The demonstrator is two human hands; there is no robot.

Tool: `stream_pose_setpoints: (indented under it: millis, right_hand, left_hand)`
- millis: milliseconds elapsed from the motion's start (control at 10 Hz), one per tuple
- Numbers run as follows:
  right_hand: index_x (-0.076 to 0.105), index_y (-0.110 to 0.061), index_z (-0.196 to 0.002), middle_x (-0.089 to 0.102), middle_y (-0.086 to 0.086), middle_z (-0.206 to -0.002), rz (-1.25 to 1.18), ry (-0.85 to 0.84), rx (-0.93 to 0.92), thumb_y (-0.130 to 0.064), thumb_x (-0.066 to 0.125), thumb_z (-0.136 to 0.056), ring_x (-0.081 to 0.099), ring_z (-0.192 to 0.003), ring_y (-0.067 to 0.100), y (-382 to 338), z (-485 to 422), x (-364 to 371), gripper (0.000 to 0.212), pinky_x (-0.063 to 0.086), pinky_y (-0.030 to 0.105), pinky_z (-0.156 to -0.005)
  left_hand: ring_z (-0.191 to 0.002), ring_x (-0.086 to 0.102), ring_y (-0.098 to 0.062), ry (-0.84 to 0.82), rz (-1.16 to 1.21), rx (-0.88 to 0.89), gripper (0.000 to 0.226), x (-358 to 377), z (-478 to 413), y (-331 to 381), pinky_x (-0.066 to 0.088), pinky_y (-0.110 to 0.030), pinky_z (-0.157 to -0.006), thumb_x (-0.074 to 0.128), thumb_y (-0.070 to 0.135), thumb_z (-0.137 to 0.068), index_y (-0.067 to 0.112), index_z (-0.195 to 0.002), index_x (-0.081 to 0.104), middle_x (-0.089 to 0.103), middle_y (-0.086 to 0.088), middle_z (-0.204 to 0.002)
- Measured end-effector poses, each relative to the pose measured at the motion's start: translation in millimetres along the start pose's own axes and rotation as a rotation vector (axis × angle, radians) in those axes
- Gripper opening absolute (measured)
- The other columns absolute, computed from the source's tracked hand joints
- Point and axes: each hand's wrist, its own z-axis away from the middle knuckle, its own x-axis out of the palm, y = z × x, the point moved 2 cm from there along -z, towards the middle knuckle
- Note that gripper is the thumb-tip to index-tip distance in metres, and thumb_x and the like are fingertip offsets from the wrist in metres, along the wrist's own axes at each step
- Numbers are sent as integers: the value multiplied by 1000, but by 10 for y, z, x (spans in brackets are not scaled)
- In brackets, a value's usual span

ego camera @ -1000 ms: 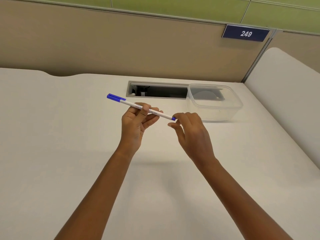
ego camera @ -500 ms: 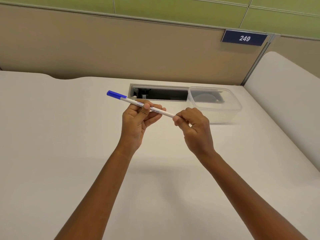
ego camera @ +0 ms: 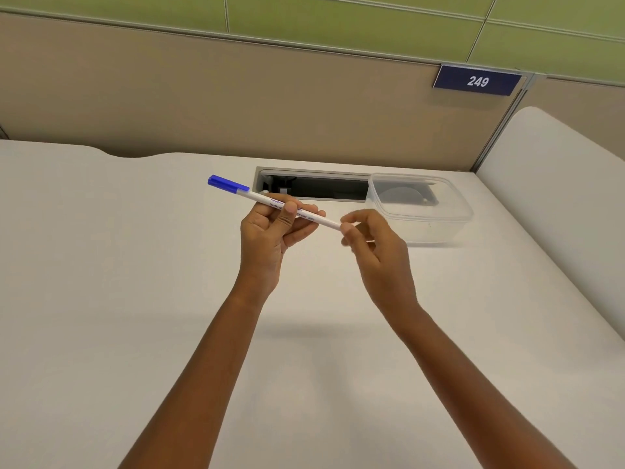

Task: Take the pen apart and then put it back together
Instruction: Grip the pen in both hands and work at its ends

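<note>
Both forearms reach out over the white desk (ego camera: 101, 299), hands raised off its surface and meeting around the middle. The left hand (ego camera: 270, 228) has the marker pen (ego camera: 260, 198) round the middle of its white barrel: thumb pressed across the top, the other fingers curled underneath, palm turned up. The pen lies at a slant in the air, its blue cap (ego camera: 227, 184) seated on the far-left end and pointing away toward the partition (ego camera: 236, 96), the barrel running down to the right. Printed lettering shows on either side of the thumb.

The right hand (ego camera: 375, 252) comes in from the other side, wrist bent, forefinger arched over and thumb below. Those two pinch the pen's right end, while the remaining fingers curl loosely behind. The very tip of the pen is hidden behind them.

Just beyond the right hand, a clear plastic container (ego camera: 422, 211) sits on the desk with its lid on. Its far-left corner overlaps the end of a long cable recess (ego camera: 324, 188) set in the desktop. Only the dark opening behind shows through its walls. Inside the recess it is dim, with a few fittings at the left end that I can't make out. Up on the partition, a dark blue plate (ego camera: 477, 81) reads 249.
</note>
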Motion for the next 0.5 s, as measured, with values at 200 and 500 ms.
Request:
stream_pose_setpoints:
  millis: [200, 500]
  right_hand:
    - [66, 0, -88, 66, 14, -73, 574, 139, -503, -22, 53, -83, 55, -70, 21, 36, 18, -13, 26, 46, 26, -59]
    - [63, -3, -70, 55, 7, -63, 330, -33, -254, -26, 42, -87, 44, -64, 18, -70, -49, -63, 35, 31, 19, -58]
  left_hand:
    - [-73, 72, -15, 24, 2, 0, 20, 4, 19, -6, 58, -21, -66, 40, 3, -92, 12, -83, 55, 74, 6, -68]
    - [-73, 72, -14, -27, -4, -1, 21, 14, 42, 61, 57, -20, -64, 37, 3, -92, 11, -81, 54, 74, 7, -68]
